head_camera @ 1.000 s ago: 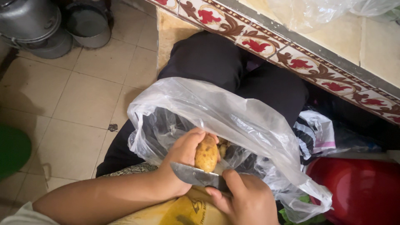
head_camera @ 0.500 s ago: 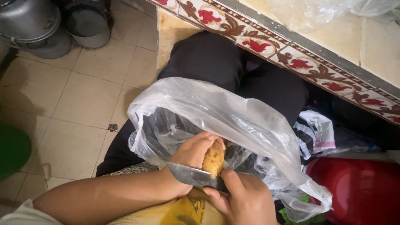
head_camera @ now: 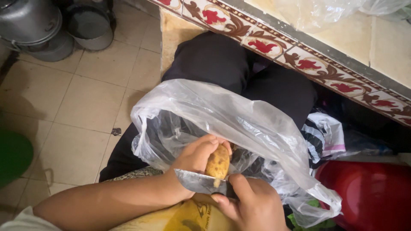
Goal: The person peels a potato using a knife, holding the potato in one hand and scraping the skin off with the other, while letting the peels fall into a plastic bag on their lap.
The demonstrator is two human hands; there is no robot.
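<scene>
Home kitchen, floor-level work spot. Beige tiled floor point(head_camera: 81, 102), a bit grimy. Metal cooking pots point(head_camera: 30, 25) stacked on the floor top left, a dark pan point(head_camera: 87, 28) beside them. Raised ledge with red-and-brown patterned tile border point(head_camera: 265, 45) runs across the top right, clear plastic bags point(head_camera: 317, 13) lying on it. Red plastic basin point(head_camera: 372, 196) at bottom right. Potato point(head_camera: 217, 162) and kitchen knife point(head_camera: 199, 182) over a clear bag point(head_camera: 239, 124) point to food prep.

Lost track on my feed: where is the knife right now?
Head view, bottom centre: the knife is in the right hand, blade against the potato held by the left hand, over the clear plastic bag.
</scene>
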